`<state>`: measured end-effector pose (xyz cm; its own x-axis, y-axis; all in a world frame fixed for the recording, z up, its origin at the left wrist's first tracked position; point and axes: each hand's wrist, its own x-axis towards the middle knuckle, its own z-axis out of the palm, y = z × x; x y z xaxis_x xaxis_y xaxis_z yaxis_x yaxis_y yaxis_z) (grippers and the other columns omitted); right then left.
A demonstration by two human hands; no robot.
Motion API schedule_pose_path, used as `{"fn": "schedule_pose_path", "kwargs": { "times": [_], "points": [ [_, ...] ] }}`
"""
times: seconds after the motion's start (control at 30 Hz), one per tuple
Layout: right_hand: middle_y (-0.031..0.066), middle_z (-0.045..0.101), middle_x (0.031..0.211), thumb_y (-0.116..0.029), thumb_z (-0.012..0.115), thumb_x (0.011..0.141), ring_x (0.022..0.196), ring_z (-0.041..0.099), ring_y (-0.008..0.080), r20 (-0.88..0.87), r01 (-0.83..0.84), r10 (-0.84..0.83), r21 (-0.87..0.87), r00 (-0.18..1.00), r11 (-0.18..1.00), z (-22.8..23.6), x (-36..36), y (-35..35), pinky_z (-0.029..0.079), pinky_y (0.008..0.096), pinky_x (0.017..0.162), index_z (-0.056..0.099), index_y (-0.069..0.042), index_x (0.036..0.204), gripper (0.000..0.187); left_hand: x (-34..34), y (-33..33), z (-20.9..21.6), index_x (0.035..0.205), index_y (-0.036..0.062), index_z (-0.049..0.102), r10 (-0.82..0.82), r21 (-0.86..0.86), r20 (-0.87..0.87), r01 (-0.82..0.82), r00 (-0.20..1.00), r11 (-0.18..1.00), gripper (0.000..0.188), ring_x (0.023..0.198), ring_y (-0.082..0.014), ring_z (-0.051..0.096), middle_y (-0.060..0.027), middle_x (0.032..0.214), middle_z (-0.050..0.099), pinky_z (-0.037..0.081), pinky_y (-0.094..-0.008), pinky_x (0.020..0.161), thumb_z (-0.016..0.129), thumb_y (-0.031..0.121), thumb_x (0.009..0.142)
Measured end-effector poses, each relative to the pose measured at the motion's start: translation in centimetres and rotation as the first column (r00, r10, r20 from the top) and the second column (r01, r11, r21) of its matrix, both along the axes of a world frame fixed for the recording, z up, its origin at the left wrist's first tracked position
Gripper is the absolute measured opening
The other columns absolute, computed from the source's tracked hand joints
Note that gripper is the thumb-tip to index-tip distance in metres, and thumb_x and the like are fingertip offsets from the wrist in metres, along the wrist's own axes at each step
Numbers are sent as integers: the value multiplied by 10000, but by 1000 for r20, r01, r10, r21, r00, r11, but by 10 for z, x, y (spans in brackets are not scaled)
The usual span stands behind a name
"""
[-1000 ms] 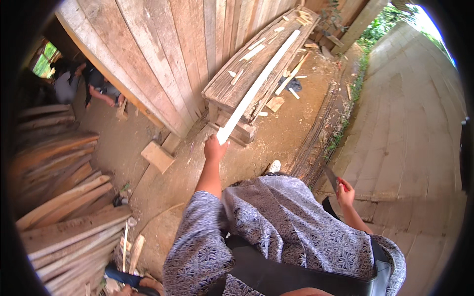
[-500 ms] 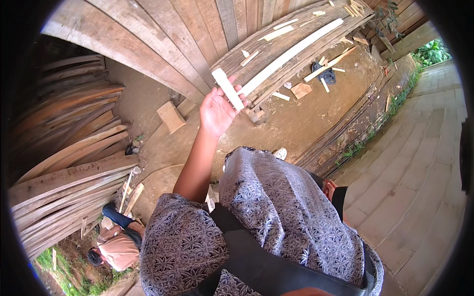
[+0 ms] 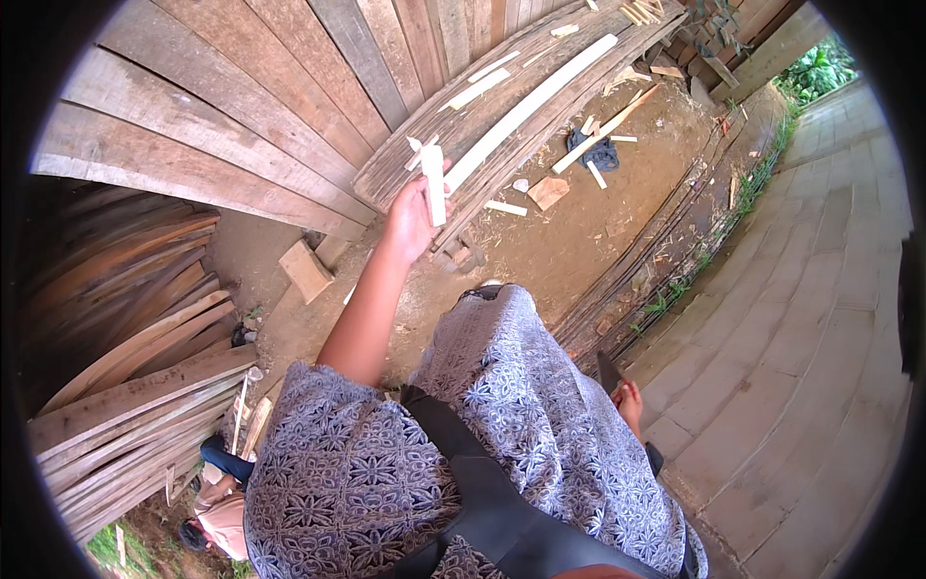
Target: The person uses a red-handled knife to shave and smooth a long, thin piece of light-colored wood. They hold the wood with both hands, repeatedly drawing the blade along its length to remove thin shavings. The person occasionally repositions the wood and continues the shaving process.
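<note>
My left hand [image 3: 413,220] is raised at the end of a plank bench [image 3: 494,185], its fingers closed round a short, flat piece of pale wood [image 3: 434,188]. That piece stands nearly upright in the picture. A long pale wooden strip [image 3: 540,101] lies along the bench, its near end just beyond my fingers. Low at my right side, my right hand [image 3: 630,401] is closed on a dark, blade-like tool [image 3: 608,372]. The tool's handle is hidden in the hand, and its blade points up and left in the picture.
Offcuts [image 3: 480,89] are scattered on the bench, with more by a black cloth or bag [image 3: 600,154] on the dirt floor. A board wall [image 3: 241,101] rises behind. Stacked planks [image 3: 145,386] fill the left, where another person [image 3: 224,521] sits low. Slabs [image 3: 791,318] cover the right.
The pale wood piece has turned more upright in my left hand. My right hand has moved out from beside my clothing, and the dark blade now shows ahead of it. The view has shifted.
</note>
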<state>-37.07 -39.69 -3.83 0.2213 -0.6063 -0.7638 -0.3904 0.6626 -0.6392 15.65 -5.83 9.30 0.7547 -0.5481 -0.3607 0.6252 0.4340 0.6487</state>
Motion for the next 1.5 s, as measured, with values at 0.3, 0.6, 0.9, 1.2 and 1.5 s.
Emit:
{"fn": "schedule_pose_path", "kwargs": {
  "times": [0.3,0.6,0.9,1.2,1.5],
  "points": [
    [14,501,640,-174,583,1024,483,465,106,-179,47,-47,-6,983,999,-22,16,-17,411,276,432,578,-43,1276,283,87,3,-169,1304,5,613,171,831,201,-260,965,492,414,905,-171,651,-82,1047,690,509,-307,800,574,275,993],
    [8,495,636,-201,591,1026,482,456,100,-229,103,-138,-161,964,982,23,105,-84,405,274,430,591,-43,1225,254,196,26,-249,1257,139,671,-374,950,279,-310,884,-25,450,1130,-373,614,-191,1160,685,487,-460,985,742,285,838],
    [1,488,633,-228,600,1027,480,448,94,-24,21,-39,-514,999,858,24,201,-158,400,272,429,605,-42,1174,237,179,11,-200,1408,227,520,-578,937,-49,-164,814,-310,692,1327,-372,472,-157,1425,499,442,-500,1054,798,355,787],
    [-30,445,613,-568,570,973,536,474,86,-72,-877,940,-389,333,281,307,532,-107,363,253,454,566,-78,778,527,198,17,-199,1312,136,593,-590,966,-64,-98,805,-238,602,1271,-355,533,-170,1352,568,456,-463,1051,775,284,758],
    [37,524,674,-823,803,532,523,541,132,-73,-373,981,-918,-181,-137,411,629,-34,385,246,422,617,-13,809,877,172,40,-224,1205,38,659,-424,992,125,-100,897,81,541,1051,-325,669,-175,1120,694,524,-431,901,794,261,730]
  ]
}}
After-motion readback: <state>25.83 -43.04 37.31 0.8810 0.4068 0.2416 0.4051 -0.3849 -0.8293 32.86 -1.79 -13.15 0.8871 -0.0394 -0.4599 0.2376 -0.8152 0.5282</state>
